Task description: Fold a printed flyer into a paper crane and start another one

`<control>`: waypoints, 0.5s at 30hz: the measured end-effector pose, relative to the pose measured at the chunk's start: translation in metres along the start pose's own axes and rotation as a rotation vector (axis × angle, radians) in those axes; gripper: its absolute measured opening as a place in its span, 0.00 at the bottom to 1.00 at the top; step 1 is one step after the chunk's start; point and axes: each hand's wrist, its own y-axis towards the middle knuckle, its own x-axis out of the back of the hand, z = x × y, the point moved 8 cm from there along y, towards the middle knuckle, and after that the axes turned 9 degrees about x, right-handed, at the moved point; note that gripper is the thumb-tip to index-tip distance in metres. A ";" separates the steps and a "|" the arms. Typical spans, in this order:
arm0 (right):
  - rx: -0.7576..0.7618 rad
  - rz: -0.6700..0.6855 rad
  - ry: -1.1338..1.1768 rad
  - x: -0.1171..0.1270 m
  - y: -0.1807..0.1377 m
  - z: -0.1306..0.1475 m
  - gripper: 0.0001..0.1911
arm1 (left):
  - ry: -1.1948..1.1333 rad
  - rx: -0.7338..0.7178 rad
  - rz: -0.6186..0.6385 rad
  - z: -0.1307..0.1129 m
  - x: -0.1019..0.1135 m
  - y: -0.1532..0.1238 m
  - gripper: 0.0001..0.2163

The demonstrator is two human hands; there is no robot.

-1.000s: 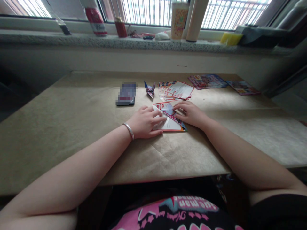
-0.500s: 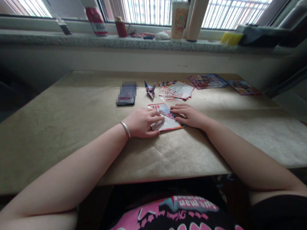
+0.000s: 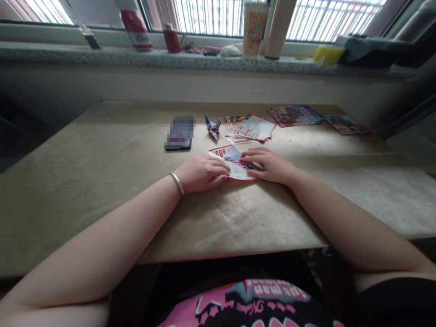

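A printed paper sheet (image 3: 235,169) with a red border and a fold lies on the table between my hands, its near edge curving up. My left hand (image 3: 206,173), with a silver bangle at the wrist, is closed on the sheet's near left edge; the fingertips partly hide the paper. On the right part of the sheet rests my right hand (image 3: 269,164), fingers stretched out and apart. Just beyond the sheet stands a folded paper crane (image 3: 213,127). Beside the crane is a fanned stack of printed sheets (image 3: 257,128).
A dark phone (image 3: 179,133) lies left of the crane. Colourful printed booklets (image 3: 296,115) sit at the back right of the table (image 3: 102,181). Along the windowsill (image 3: 190,61) stand a red can (image 3: 136,31), a patterned cup (image 3: 255,29) and a yellow item (image 3: 329,54).
My left hand has drawn its fingers together and raised the sheet's near edge, which now curls upward and away from me. My right hand has barely moved.
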 end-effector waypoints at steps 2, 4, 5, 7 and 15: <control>-0.008 -0.011 -0.001 -0.001 -0.001 -0.002 0.22 | -0.005 0.060 0.015 0.006 -0.002 0.000 0.17; 0.015 -0.034 0.006 0.001 0.000 -0.001 0.22 | 0.003 0.117 0.001 0.010 -0.002 0.001 0.18; 0.038 -0.044 0.012 0.002 0.000 0.002 0.22 | 0.012 0.139 -0.012 0.012 -0.002 0.001 0.19; 0.089 -0.056 0.020 0.006 0.001 0.008 0.21 | 0.036 0.170 -0.035 0.015 -0.002 0.002 0.19; 0.184 -0.157 -0.081 0.021 0.003 0.026 0.17 | 0.088 0.299 -0.064 0.026 -0.005 0.006 0.21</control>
